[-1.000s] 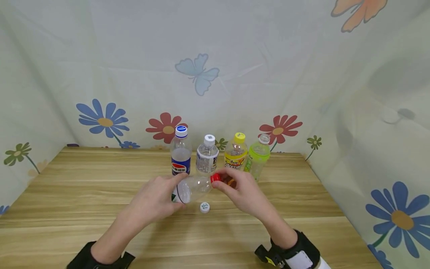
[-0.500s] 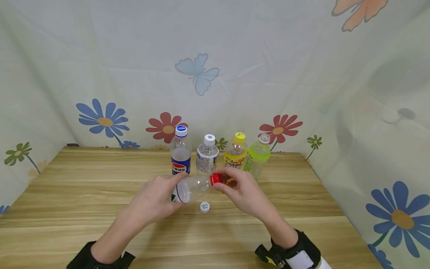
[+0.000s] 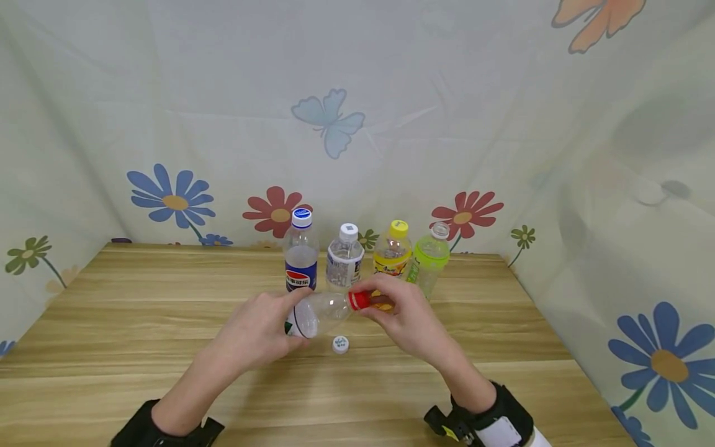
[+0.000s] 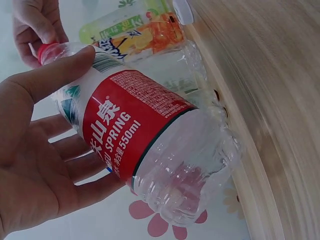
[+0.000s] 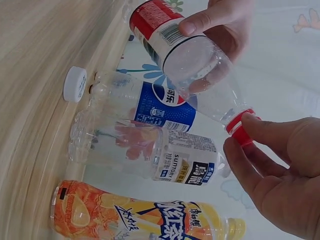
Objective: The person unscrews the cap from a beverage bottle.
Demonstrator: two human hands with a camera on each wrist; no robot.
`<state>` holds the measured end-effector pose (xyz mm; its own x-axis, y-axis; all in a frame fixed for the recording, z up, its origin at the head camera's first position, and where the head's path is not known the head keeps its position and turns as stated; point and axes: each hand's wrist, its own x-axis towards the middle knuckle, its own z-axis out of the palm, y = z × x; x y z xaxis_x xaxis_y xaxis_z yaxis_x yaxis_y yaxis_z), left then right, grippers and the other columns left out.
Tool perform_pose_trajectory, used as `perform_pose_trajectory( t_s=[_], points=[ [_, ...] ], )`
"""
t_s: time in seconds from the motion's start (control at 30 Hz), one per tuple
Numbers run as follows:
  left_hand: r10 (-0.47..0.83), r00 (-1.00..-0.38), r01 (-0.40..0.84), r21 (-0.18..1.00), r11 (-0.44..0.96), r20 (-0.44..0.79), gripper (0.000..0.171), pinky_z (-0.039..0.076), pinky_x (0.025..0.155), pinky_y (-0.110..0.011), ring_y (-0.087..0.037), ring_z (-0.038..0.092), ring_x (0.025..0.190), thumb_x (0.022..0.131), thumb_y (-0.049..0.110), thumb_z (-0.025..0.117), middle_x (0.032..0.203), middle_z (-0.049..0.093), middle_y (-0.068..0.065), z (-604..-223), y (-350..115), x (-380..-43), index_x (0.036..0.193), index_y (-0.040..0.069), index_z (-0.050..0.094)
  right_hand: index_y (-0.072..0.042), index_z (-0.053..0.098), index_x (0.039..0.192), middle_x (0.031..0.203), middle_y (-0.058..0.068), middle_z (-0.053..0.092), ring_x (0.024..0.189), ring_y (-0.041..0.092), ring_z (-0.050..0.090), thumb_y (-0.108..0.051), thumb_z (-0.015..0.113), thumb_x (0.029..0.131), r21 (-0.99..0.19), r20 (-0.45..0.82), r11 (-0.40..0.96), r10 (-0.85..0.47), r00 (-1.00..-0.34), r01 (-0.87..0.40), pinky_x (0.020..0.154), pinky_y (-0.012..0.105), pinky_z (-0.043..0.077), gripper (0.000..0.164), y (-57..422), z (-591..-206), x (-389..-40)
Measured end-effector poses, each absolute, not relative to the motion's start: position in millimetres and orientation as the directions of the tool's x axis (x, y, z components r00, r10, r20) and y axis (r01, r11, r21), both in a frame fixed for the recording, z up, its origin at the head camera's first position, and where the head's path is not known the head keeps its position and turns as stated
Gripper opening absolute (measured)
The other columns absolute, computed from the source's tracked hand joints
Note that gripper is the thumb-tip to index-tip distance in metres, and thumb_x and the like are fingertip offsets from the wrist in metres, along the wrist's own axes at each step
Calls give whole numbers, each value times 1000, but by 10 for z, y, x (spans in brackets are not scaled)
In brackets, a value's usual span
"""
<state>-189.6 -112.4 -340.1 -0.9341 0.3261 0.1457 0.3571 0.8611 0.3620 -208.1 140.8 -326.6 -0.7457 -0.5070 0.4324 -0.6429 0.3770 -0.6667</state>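
Observation:
My left hand [image 3: 262, 329] grips a clear plastic water bottle [image 4: 145, 125] with a red and white label round its body. The bottle is tilted, its neck pointing right towards my other hand in the head view. At the neck sits a red cap [image 5: 240, 126], which my right hand [image 3: 404, 313] pinches between thumb and fingers. Below the bottle, a loose white cap [image 3: 341, 344] lies on the wooden table [image 3: 167, 298].
Behind the hands stands a row of bottles: a blue-labelled cola bottle [image 3: 301, 257], a white-capped bottle [image 3: 344, 257], a yellow-capped tea bottle [image 5: 130, 212] and a green-labelled capless bottle [image 3: 431, 257]. A flower-printed cloth [image 3: 223, 124] hangs behind the table.
My right fingers have shifted slightly around the red cap, uncovering more of its side. The bottle and my left hand stay almost where they were.

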Motion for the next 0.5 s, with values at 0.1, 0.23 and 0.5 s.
perform_pose_trajectory(
  t_s=[0.1,0.23,0.5],
  points=[
    [323,-937,350,371,860,136,75,52,84,-39,-21,65,103,72,36,88,119,64,-3,-3408,-1132,-1907,137,22,56,-13,68,114,112,-10,63,99,14,63,8,75,82,-663,448,371,-498,-742,-650,81,32,53,40,1401,-3272,-2088],
    [324,-937,350,369,861,132,74,52,85,-39,-21,65,103,72,37,88,119,64,-3,-3411,-1137,-1913,137,23,55,-12,69,113,113,-10,63,101,14,63,8,76,81,-669,443,375,-492,-749,-642,81,29,53,39,1396,-3277,-2091],
    [316,-941,338,365,868,120,76,52,84,-40,-22,65,104,71,38,88,120,64,-3,-3407,-1129,-1912,138,23,55,-11,61,130,115,-6,61,96,14,63,-17,77,88,-669,374,464,-466,-802,-581,74,23,54,46,1397,-3287,-2085]
  ],
)
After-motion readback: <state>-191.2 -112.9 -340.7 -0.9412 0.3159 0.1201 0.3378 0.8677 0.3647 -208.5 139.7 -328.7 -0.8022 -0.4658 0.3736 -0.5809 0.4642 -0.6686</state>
